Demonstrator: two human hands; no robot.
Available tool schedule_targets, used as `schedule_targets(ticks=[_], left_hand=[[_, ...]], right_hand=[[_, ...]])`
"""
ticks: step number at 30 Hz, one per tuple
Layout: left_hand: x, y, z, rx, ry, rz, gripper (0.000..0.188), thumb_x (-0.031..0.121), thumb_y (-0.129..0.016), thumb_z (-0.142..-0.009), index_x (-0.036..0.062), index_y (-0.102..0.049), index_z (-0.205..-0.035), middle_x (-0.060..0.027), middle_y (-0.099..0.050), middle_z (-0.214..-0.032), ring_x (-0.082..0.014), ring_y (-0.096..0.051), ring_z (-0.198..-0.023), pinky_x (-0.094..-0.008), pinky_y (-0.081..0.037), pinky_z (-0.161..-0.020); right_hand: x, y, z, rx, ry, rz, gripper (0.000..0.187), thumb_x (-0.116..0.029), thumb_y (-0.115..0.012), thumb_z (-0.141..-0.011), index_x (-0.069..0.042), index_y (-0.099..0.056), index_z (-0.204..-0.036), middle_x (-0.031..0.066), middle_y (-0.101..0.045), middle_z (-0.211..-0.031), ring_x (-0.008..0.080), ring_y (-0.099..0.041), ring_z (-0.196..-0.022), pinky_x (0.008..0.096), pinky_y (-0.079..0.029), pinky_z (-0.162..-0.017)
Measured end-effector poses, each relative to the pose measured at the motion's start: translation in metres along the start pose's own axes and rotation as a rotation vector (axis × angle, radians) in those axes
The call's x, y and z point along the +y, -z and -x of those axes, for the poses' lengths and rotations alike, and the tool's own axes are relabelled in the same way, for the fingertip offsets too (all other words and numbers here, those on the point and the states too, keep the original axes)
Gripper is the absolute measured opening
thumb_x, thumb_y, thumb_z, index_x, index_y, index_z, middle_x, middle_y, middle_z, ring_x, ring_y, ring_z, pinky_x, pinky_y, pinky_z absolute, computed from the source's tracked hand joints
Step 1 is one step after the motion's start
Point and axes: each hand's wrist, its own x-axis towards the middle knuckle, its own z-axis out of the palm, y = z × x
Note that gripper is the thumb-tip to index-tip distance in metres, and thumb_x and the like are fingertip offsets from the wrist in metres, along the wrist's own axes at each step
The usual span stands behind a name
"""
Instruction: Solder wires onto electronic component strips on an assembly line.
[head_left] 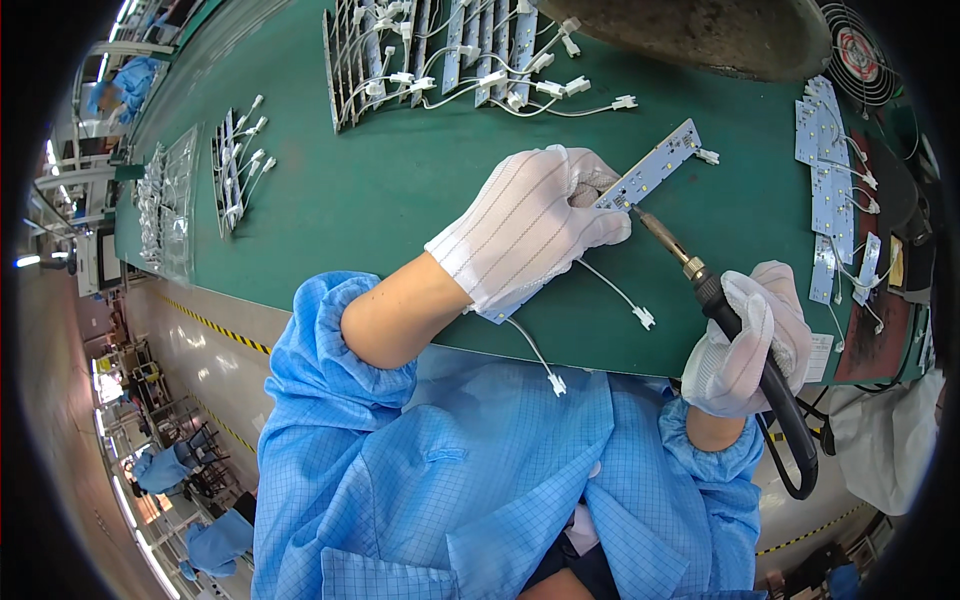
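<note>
Apparently soldering an LED strip [655, 168] over the green worktop [330, 200]
Pinches the strip in the left grip [530, 220], wraps the right grip [750, 340] round a soldering iron [708, 286], tip close to the left fingertips; probably calls for steady tip contact next, clear of glove and dangling white connector [643, 317], with wired strips [495, 50] lying beyond and more strips [832, 195] at right

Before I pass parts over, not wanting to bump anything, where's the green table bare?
Bare: between the left hand and small left bundle; between the held strip and right-side strips. Crowded: far side, under wired strips.
</note>
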Motion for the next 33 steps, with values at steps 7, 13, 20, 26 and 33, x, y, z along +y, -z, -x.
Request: schedule_targets(ticks=[7, 13, 20, 26, 33], left_hand=[[0.016, 0.036, 0.009, -0.283, 0.101, -0.152, 0.042, 0.041, -0.063, -0.08, -0.0004, -0.065, -0.088, -0.0141, -0.055, -0.058, -0.0291, -0.057, -0.054, -0.0352, -0.045, -0.051], [0.025, 0.01, 0.003, -0.015, -0.033, -0.582, 0.048, 0.043, -0.063, -0.079, -0.0006, -0.057, -0.098, -0.0182, -0.062, -0.084, -0.0328, -0.062, -0.08, -0.0391, -0.05, -0.067], [0.012, 0.01, -0.002, -0.092, 0.014, -0.088, 0.036, 0.032, -0.065, -0.078, -0.0026, -0.061, -0.088, -0.0189, -0.06, -0.073, -0.0344, -0.059, -0.071, -0.038, -0.047, -0.065], [0.011, 0.0, -0.002, -0.073, 0.052, 0.053, 0.031, 0.029, -0.063, -0.077, -0.0016, -0.062, -0.084, -0.0193, -0.057, -0.069, -0.0363, -0.055, -0.067, -0.0385, -0.045, -0.062], [0.006, -0.004, -0.001, -0.007, -0.02, 0.005, 0.027, 0.027, -0.063, -0.077, 0.0017, -0.064, -0.085, -0.0188, -0.057, -0.071, -0.0358, -0.055, -0.068, -0.0401, -0.045, -0.062]], right_hand=[[0.013, -0.003, 0.004, 0.227, 0.084, 0.045, 0.021, 0.0, -0.043, -0.078, 0.008, -0.049, -0.097, 0.0223, -0.061, -0.077, 0.022, -0.051, -0.052, 0.034, -0.039, -0.049], [0.01, 0.0, 0.006, 0.18, 0.116, 0.149, 0.023, -0.002, -0.047, -0.084, 0.007, -0.045, -0.105, 0.0219, -0.054, -0.087, 0.024, -0.052, -0.06, 0.0356, -0.046, -0.055], [0.009, -0.003, 0.005, 0.244, 0.032, -0.024, 0.021, -0.003, -0.043, -0.08, 0.007, -0.048, -0.097, 0.0241, -0.06, -0.078, 0.0222, -0.048, -0.052, 0.0358, -0.041, -0.052], [0.009, -0.006, 0.002, 0.19, 0.05, -0.094, 0.021, -0.004, -0.045, -0.077, 0.006, -0.049, -0.095, 0.0222, -0.061, -0.078, 0.0237, -0.048, -0.051, 0.0359, -0.04, -0.052], [0.005, -0.002, -0.005, 0.015, 0.105, -0.014, 0.017, 0.0, -0.046, -0.075, 0.004, -0.05, -0.09, 0.0215, -0.063, -0.077, 0.0234, -0.049, -0.05, 0.0352, -0.04, -0.051]])
